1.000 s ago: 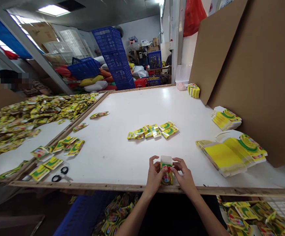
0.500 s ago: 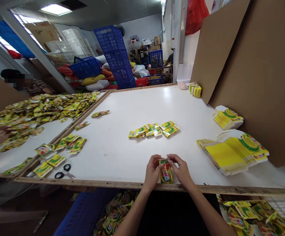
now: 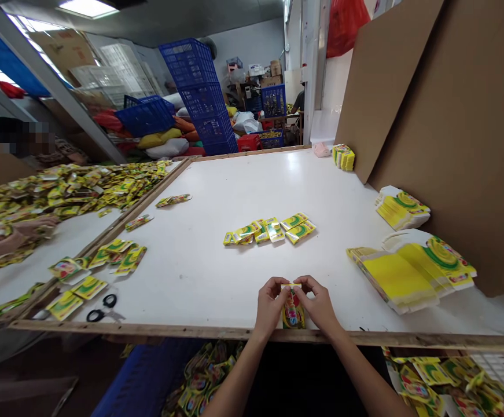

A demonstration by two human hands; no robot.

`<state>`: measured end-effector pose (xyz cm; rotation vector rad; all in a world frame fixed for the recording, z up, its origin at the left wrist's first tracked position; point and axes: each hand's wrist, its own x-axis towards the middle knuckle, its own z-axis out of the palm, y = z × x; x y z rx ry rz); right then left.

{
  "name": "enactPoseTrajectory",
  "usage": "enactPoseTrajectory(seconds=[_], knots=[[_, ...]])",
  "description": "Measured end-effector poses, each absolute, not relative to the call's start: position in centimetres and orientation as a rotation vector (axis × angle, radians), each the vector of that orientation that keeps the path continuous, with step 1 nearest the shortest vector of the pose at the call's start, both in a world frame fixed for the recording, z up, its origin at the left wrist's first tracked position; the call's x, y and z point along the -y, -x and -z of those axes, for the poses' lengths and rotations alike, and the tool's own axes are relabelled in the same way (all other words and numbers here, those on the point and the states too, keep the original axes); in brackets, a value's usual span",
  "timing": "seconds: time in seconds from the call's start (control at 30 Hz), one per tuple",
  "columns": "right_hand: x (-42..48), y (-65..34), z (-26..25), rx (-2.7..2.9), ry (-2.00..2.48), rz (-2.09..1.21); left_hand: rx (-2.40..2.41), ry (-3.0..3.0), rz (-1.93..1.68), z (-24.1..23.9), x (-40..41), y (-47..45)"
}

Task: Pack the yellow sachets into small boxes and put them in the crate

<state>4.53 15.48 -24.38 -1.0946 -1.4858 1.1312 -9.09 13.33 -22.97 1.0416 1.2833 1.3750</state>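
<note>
At the near edge of the white table [image 3: 217, 272] both my hands grip one small yellow, green and red carton [image 3: 293, 313]. My left hand [image 3: 270, 307] pinches its left side and top. My right hand [image 3: 320, 305] pinches its right side and top, fingertips meeting over the upper end. The carton stands on the table, its printed face toward me. A short row of yellow-green sachets [image 3: 269, 229] lies beyond it in the middle of the table.
Stacks of flat yellow cartons [image 3: 410, 269] lie at the right, a smaller stack [image 3: 401, 208] behind them, below leaning cardboard sheets [image 3: 460, 121]. Scissors [image 3: 102, 314] and loose sachets [image 3: 99, 263] lie at the left. Another person's hands [image 3: 4, 238] work in a sachet heap [image 3: 61, 191]. Blue crates [image 3: 195, 87] stand behind.
The white top flap that stood open on the carton is now folded down under my fingertips. The other person's hands have come further into view at the left.
</note>
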Motion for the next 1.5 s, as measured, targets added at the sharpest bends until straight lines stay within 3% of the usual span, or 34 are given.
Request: enactPoseTrajectory(seconds=[1.0,1.5], knots=[[-15.4,-4.8,23.8,1.433,1.046,-1.25,-1.146,-0.86,-1.308,23.3,-13.1,9.7],[-15.1,-5.1,24.5,1.546,1.019,-1.267,-1.292,-1.185,-1.254,23.4,-11.5,9.3]])
